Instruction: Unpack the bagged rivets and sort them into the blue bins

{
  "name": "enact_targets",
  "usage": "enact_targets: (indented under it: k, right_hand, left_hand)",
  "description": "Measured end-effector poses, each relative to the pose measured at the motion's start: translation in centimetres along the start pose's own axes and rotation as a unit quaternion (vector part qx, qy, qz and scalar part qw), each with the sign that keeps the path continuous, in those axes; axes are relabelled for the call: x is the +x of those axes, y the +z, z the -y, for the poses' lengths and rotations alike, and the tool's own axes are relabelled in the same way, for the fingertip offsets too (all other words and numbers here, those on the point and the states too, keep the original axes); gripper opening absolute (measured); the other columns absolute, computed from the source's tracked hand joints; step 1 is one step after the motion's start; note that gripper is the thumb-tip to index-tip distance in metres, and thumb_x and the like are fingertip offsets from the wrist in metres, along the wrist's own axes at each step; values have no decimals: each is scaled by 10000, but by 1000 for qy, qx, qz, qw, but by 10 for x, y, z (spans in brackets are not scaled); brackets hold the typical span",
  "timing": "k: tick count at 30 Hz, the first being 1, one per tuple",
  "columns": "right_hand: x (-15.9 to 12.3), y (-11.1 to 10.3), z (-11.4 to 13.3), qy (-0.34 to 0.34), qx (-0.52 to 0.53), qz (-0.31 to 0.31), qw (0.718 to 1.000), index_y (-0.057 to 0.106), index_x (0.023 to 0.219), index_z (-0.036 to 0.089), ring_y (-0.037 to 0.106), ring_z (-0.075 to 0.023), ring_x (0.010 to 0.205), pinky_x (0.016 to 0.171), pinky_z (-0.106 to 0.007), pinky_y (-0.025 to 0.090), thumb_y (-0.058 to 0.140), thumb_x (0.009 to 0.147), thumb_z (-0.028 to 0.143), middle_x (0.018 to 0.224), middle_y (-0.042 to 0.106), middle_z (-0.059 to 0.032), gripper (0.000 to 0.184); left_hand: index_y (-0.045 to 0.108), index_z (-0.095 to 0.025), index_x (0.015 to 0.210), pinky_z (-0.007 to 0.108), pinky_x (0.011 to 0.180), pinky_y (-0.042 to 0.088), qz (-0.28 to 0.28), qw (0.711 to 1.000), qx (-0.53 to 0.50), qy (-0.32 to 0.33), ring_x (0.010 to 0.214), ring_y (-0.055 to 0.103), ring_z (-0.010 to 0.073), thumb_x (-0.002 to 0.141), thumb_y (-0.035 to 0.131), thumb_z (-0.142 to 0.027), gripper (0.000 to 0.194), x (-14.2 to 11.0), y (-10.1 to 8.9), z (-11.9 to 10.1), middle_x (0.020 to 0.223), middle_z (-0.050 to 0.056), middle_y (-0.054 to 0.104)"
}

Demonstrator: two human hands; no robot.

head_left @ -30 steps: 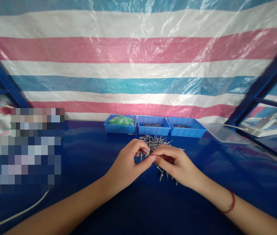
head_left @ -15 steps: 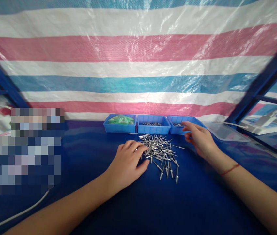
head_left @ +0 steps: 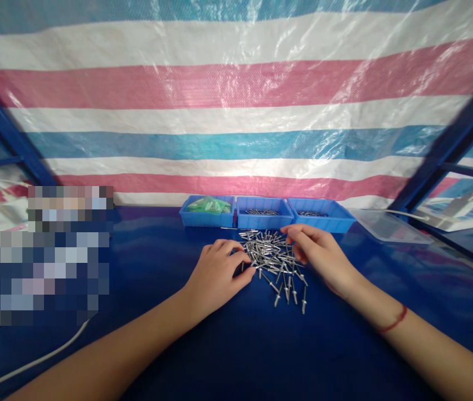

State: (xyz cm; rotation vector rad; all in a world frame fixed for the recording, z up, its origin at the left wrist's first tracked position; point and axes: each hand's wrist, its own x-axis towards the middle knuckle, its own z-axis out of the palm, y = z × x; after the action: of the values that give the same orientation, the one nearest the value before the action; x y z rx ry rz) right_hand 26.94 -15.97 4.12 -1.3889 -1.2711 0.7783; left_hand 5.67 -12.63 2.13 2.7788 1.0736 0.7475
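A loose pile of silver pop rivets (head_left: 272, 253) lies on the blue tabletop between my hands. My left hand (head_left: 222, 273) rests at the pile's left edge, its fingers bent and spread; a small gap shows between thumb and index tip, close to a few rivets. Over the right side of the pile is my right hand (head_left: 322, 256), fingers loosely curved and apart, with no rivet visible in them. Behind the pile stand a middle blue bin (head_left: 264, 218) and a right blue bin (head_left: 323, 224), both holding small metal pieces that look like rivets.
A left blue bin (head_left: 208, 219) holds green packets (head_left: 209, 205). To the right lies a clear plastic lid or tray (head_left: 390, 227). A white cable (head_left: 48, 359) crosses the table at left, beside a blurred-out area. A striped sheet (head_left: 236, 120) hangs behind, between blue posts.
My right hand has moved left and down, from the right bin to the pile's right side. The thumb and index finger of my left hand have drawn closer together.
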Motion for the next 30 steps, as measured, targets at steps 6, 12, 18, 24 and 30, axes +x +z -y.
enact_targets:
  k: [6, 12, 18, 24, 30]
  right_hand:
    - [-11, 14, 0, -59, -78, 53, 994, 656, 833, 145, 431, -95, 444, 396, -220, 320, 519, 809, 403, 548, 525, 21, 293]
    - [-13, 15, -7, -106, -135, 52, 984, 674, 816, 165, 563, -142, 621, 596, -283, 461, 544, 802, 338, 783, 681, -46, 217]
    - [-20, 21, -1, -77, -100, 55, 991, 664, 860, 159, 520, -122, 538, 519, -274, 439, 607, 748, 399, 751, 654, -43, 270]
    - [-22, 23, -1, -90, -36, 58, 994, 648, 807, 175, 541, -129, 608, 571, -269, 447, 626, 762, 414, 773, 636, -34, 244]
    - [-23, 21, -2, -112, -42, 59, 991, 648, 797, 185, 537, -134, 625, 587, -272, 442, 603, 796, 383, 753, 632, -26, 203]
  left_hand:
    - [673, -214, 851, 396, 833, 420, -4, 1000, 3, -4, 1003, 553, 236, 866, 556, -265, 128, 4, 1, -3, 1036, 36, 643]
    - [643, -182, 841, 395, 867, 424, -55, 997, -40, -34, 989, 543, 222, 871, 512, -209, 136, 4, -3, -2, 1014, 51, 630]
    - [650, -185, 848, 410, 942, 409, -81, 981, -143, -103, 1010, 537, 215, 870, 533, -222, 124, 4, -3, -8, 1004, 53, 591]
    - [649, -206, 865, 419, 972, 392, -83, 978, -164, -96, 1050, 521, 215, 873, 527, -214, 123, 2, 1, -9, 1041, 51, 565]
    - [644, -205, 868, 421, 964, 390, -79, 981, -159, -82, 1057, 513, 219, 880, 517, -220, 128, 1, 1, -11, 1048, 52, 565]
